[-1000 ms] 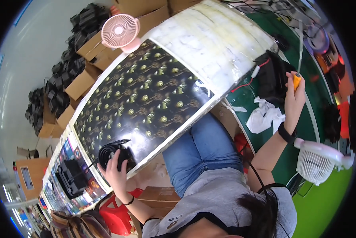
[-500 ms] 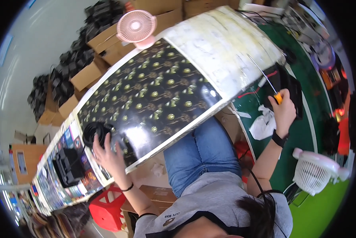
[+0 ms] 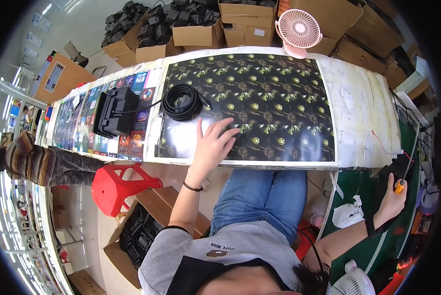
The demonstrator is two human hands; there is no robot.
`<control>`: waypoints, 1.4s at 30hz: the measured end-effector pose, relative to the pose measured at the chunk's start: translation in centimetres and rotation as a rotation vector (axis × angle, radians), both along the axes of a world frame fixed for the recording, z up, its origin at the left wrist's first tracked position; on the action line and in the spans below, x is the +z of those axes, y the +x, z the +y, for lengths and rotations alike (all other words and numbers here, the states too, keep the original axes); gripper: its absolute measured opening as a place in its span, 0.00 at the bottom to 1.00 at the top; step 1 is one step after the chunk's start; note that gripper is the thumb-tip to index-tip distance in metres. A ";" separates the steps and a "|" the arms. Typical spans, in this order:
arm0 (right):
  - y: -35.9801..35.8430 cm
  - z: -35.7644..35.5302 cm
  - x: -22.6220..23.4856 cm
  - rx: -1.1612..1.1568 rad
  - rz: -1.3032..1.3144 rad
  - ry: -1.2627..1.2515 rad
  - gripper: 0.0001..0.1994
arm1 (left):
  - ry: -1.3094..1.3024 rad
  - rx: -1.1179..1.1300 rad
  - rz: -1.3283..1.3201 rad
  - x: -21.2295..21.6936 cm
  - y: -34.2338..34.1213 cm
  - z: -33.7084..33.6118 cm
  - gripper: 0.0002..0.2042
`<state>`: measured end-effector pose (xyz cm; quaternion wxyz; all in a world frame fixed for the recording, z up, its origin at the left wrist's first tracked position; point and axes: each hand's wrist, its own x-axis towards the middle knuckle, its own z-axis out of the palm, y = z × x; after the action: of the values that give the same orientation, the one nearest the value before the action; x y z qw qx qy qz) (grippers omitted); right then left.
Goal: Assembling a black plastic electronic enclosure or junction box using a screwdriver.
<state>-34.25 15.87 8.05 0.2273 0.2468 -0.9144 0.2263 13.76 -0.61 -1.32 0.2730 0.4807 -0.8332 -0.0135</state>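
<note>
Screwdriver (image 3: 400, 186) gripped in right hand (image 3: 391, 202), right of frame; left hand (image 3: 212, 146) now off cable coil (image 3: 180, 113), fingers spread mid-frame; so coil lies loose, left hand free

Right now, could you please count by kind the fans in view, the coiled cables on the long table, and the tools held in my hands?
Fans: 2, the pink fan and the white fan
Coiled cables: 1, the black coil
Held tools: 1, the orange-handled screwdriver in the right hand
Total: 4
</note>
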 end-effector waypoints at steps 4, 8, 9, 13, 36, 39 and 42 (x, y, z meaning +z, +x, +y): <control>-2.7 1.7 0.2 0.043 -0.024 -0.144 0.23 | 0.061 -0.122 -0.004 -0.2 -2.1 -0.1 0.13; -7.0 1.8 0.8 0.189 0.019 -0.546 0.21 | 0.167 -0.188 0.006 -1.3 -1.9 -0.2 0.14; -9.2 2.7 0.8 0.210 0.027 -0.599 0.20 | 0.188 -0.203 0.046 -1.8 -1.9 -0.4 0.14; -11.0 2.8 3.4 0.129 0.085 -0.905 0.21 | 0.180 -0.189 0.057 -1.6 -1.6 0.1 0.14; 0.7 -7.8 3.9 0.952 -0.556 -0.737 0.20 | 0.063 -0.173 0.283 -2.1 -2.7 0.0 0.21; 5.8 -9.0 1.3 1.144 -0.714 -0.480 0.25 | 0.077 -0.196 0.448 -1.5 -3.6 0.9 0.25; 8.1 -9.8 -1.4 1.370 -0.713 -0.194 0.23 | -0.023 -0.057 0.529 -0.7 -3.8 2.5 0.28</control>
<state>-26.18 6.05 6.69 -0.2504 0.6483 -0.5519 0.4610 9.99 1.92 -2.07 0.4862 0.4338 -0.7461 -0.1370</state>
